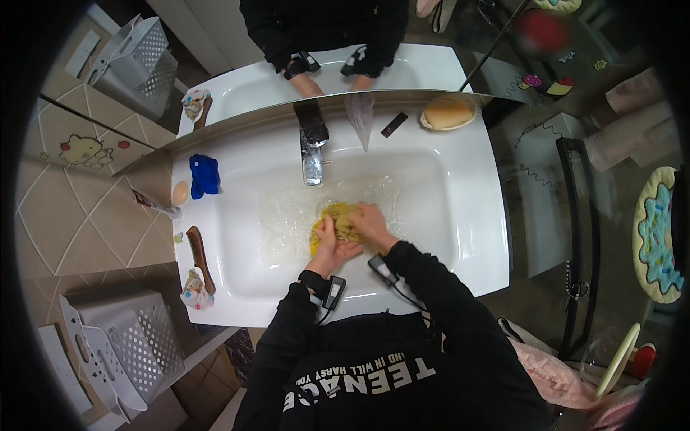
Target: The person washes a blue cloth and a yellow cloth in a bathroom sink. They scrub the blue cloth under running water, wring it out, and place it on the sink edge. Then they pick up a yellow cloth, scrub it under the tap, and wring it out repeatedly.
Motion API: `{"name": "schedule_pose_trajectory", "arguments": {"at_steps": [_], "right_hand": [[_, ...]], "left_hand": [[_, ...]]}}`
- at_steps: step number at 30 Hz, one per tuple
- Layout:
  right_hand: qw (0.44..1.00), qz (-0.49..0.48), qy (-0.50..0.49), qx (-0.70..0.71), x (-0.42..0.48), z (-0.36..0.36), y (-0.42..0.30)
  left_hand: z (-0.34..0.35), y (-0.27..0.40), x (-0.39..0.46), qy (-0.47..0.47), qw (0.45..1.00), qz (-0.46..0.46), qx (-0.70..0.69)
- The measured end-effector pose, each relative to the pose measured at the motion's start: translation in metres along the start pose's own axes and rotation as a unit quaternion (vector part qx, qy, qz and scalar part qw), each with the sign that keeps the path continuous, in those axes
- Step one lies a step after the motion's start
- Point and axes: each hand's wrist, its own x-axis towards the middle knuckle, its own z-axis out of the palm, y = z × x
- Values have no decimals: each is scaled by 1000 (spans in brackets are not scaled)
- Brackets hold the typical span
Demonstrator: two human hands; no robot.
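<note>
In shallow, rippling water in a white washbasin [474, 231] lies a bunched yellow-green soft item [343, 220], possibly a cloth; its exact kind is unclear. My left hand [331, 248] cups its near left side, palm up, with the thumb against it. Fingers of my right hand [372, 223] press into its right side, slightly blurred by motion. Part of the item is hidden by both hands. A chrome faucet [312, 161] stands just beyond, its spout pointing towards my hands.
A small black object [394, 125] and an oval dish [449, 114] with something tan sit on the back ledge. Along the left rim are a blue item [205, 176], a brown comb [199, 253] and a patterned fabric bundle [196, 291]. Grey perforated baskets [124, 345] stand at left.
</note>
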Motion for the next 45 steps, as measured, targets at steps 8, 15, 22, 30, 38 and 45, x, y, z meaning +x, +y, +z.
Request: {"name": "schedule_pose_trajectory", "arguments": {"at_steps": [8, 15, 22, 30, 38, 45], "right_hand": [[885, -424, 81, -174, -33, 12, -44], [964, -226, 142, 3, -32, 12, -61], [952, -256, 165, -20, -12, 11, -49], [903, -401, 139, -70, -42, 19, -66], [996, -28, 35, -73, 17, -52, -8], [971, -177, 18, -158, -16, -65, 2]], "left_hand": [[-36, -6, 40, -81, 985, 107, -109], [-11, 12, 20, -57, 981, 113, -147], [2, -5, 16, 54, 986, 117, -106], [-33, 6, 28, -43, 988, 95, -116], [-18, 11, -8, 56, 935, 217, 275], [-42, 6, -6, 140, 677, 278, 666]]}}
